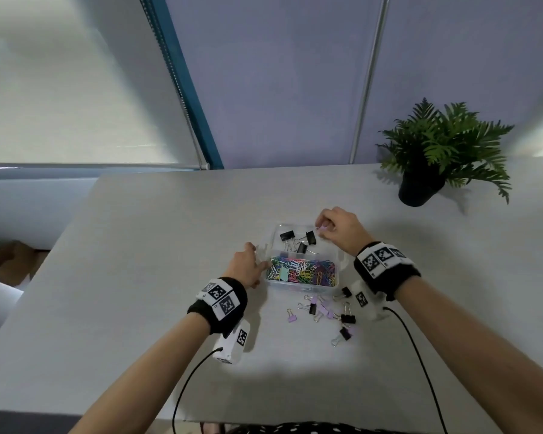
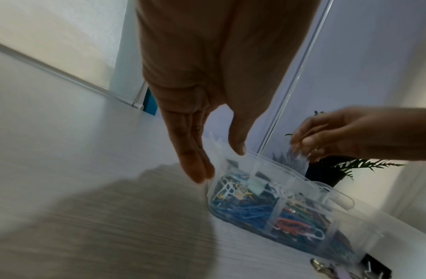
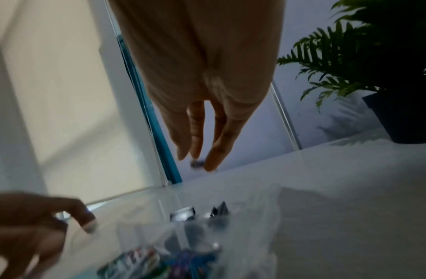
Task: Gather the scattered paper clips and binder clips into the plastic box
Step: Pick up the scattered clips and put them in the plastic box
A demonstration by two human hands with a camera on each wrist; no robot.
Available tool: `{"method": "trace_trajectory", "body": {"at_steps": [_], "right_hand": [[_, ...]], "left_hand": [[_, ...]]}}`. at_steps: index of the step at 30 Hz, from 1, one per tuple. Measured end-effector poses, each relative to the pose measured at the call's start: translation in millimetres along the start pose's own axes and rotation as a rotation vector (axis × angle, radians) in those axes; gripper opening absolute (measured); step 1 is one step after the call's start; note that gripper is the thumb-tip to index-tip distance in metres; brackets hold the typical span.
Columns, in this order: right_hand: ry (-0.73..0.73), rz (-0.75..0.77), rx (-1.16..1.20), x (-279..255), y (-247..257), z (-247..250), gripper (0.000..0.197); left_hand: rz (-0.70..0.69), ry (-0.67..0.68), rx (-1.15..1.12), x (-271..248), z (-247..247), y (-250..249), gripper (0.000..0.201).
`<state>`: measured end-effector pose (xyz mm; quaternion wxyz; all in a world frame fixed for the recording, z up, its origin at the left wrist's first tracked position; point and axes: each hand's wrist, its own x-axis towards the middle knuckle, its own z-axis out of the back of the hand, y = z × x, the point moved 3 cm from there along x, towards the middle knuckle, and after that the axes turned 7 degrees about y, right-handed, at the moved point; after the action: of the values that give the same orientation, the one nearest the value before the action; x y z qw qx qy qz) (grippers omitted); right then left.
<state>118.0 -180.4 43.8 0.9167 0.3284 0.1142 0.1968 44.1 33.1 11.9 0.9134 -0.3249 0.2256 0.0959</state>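
The left hand (image 1: 248,264) rests at the left wall of the plastic box (image 1: 342,260), its grip relaxed: fingers straight and laid against the wall, thumb at the rim, holding nothing. It seems to be steadying the box, which looks light and thin-walled enough to slide on the smooth surface (image 1: 138,245) if nudged.

The box sits mid-surface. Its near compartment is packed with coloured paper clips (image 1: 304,270); they are thin, springy wire that tangles, so a loose pinch or a scoop would probably suit them better than picking singly. The far compartment holds a few black binder clips (image 1: 298,241).

Just near of the box, still on the surface, lies a scatter of loose binder clips (image 1: 325,311), black and lilac. They are small, stiff and light. The wire handles swing, so the folded body is likely the surer place to take hold.

Over the far right corner of the box the right hand (image 1: 339,227) hovers, its grip closed in a fingertip pinch on a small lilac clip (image 1: 323,228), apparently about to drop it in. The wrist views are too blurred to show more.

At the far right stands a potted fern (image 1: 442,151), well apart
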Motion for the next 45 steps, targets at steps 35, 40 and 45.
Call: {"method": "trace_trajectory", "body": {"at_steps": [35,40,45], "right_hand": [[0.273,-0.216,-0.158,-131.3,-41.9,-70.5,0.032],[0.346,-0.189,-0.121,-130.7,-45.9,-68.3,0.021],[0.322,-0.213,0.146,-127.9,-31.5,-52.4,0.020]], "left_hand": [[-0.466,0.235,0.659,-62.2,-84.3,-15.0,0.034],[-0.408,0.269,0.614,-65.5,-88.3,-4.7,0.043],[-0.368,0.262,0.590,-69.1,-93.6,6.8,0.053]]}}
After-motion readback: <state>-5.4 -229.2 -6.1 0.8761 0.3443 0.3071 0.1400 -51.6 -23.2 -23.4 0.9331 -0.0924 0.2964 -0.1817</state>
